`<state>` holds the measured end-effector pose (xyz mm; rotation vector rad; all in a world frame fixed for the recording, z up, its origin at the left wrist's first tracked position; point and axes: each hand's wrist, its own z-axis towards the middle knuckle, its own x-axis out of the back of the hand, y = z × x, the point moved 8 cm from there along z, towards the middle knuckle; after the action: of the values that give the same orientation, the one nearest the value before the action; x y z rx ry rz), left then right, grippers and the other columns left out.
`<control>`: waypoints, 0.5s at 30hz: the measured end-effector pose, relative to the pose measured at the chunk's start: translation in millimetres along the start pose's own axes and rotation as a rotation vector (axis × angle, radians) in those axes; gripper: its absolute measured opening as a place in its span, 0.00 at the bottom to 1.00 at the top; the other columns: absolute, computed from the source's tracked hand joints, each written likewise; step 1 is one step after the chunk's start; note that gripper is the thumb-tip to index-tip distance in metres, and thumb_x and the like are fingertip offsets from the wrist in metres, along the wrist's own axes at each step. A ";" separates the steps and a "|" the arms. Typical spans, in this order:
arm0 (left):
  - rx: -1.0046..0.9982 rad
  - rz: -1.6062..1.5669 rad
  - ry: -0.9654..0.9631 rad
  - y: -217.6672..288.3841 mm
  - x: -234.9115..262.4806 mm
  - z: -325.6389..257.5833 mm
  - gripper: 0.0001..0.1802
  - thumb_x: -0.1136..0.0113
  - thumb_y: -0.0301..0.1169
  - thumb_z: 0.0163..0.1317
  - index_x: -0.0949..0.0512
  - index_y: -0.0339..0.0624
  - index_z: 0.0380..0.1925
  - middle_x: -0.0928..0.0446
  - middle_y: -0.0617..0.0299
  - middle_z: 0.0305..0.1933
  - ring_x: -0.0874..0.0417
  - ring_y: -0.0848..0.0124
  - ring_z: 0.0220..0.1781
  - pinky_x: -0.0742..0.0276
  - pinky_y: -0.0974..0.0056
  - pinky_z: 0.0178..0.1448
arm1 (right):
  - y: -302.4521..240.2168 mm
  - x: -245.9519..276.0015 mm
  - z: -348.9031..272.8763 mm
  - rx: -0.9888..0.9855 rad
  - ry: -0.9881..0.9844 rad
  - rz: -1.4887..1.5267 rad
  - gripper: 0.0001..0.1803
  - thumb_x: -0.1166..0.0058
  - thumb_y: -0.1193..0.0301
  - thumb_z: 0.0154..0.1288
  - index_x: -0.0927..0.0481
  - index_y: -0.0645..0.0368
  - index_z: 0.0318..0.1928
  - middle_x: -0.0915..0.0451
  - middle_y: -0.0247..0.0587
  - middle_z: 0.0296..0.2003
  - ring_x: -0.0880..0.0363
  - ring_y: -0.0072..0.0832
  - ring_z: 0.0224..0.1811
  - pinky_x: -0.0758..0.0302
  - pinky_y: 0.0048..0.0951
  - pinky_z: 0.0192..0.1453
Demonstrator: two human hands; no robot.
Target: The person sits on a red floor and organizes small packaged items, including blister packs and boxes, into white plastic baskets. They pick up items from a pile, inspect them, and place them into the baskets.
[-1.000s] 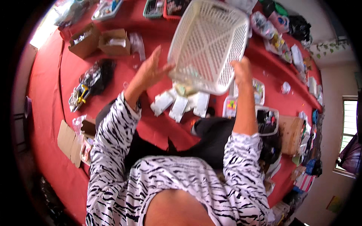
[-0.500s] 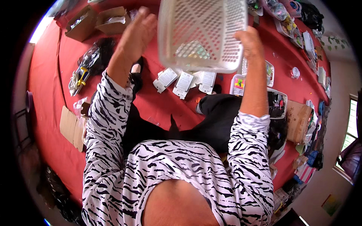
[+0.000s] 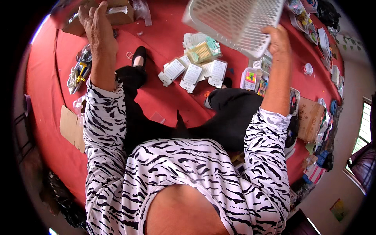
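Note:
My right hand grips the near right rim of a white perforated plastic basket. The basket is tilted and partly cut off by the top edge. Away to the left, my left hand is raised with its fingers apart, beside open cardboard boxes; I see nothing clearly held in it. Between my legs on the red cloth lie several flat white printed packs. Behind them are a pack of yellowish sticks and a green-edged pack.
At the right stand a small white basket of colourful packets and a brown carton. A black plastic bag and yellow-handled tools lie left, near a cardboard piece. Bagged goods line the far right edge.
The basket has moved right and up in my right hand, uncovering the stick pack and green-edged pack. My left hand has moved left, away from the basket, toward the cardboard boxes.

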<state>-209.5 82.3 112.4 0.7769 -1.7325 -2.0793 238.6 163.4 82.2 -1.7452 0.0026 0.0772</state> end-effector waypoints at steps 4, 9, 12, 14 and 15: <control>-0.051 0.118 -0.050 7.6 8.8 -5.5 0.30 0.47 0.31 0.56 0.45 0.44 0.58 0.37 0.57 0.56 0.32 0.67 0.54 0.40 0.61 0.58 | 92.8 -89.4 -50.8 -0.215 -0.467 -0.849 0.17 0.54 0.79 0.45 0.23 0.66 0.40 0.20 0.49 0.36 0.20 0.40 0.37 0.25 0.39 0.44; -0.072 0.212 -0.172 5.0 -8.9 -16.3 0.35 0.49 0.27 0.56 0.53 0.46 0.62 0.39 0.53 0.58 0.30 0.66 0.52 0.39 0.61 0.57 | 91.3 14.9 -10.1 -0.126 0.198 -1.507 0.15 0.56 0.72 0.50 0.22 0.66 0.36 0.24 0.61 0.38 0.24 0.48 0.44 0.29 0.44 0.48; -0.010 0.227 -0.179 13.2 -20.7 -29.8 0.33 0.53 0.28 0.59 0.55 0.44 0.62 0.39 0.49 0.59 0.31 0.64 0.55 0.37 0.60 0.58 | 32.5 111.1 10.7 -0.162 0.237 -0.862 0.14 0.49 0.70 0.46 0.25 0.67 0.33 0.21 0.53 0.30 0.22 0.42 0.24 0.27 0.36 0.24; 0.061 -0.023 -0.242 -10.6 -1.4 -13.6 0.35 0.51 0.28 0.58 0.56 0.43 0.62 0.38 0.48 0.57 0.31 0.63 0.56 0.37 0.58 0.59 | 54.6 143.3 28.6 -0.264 0.313 0.201 0.11 0.50 0.69 0.50 0.25 0.62 0.33 0.23 0.43 0.27 0.26 0.35 0.19 0.33 0.34 0.16; 0.097 -0.146 -0.266 -19.7 7.1 -7.3 0.36 0.50 0.29 0.58 0.56 0.43 0.62 0.37 0.48 0.57 0.31 0.63 0.56 0.36 0.58 0.59 | 40.6 129.4 19.0 -0.225 0.053 0.520 0.10 0.51 0.70 0.51 0.25 0.61 0.34 0.24 0.42 0.26 0.26 0.35 0.18 0.33 0.34 0.15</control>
<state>-208.9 76.5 91.0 0.6995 -1.9820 -2.2984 365.0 180.5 32.1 -1.9321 0.5043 0.4242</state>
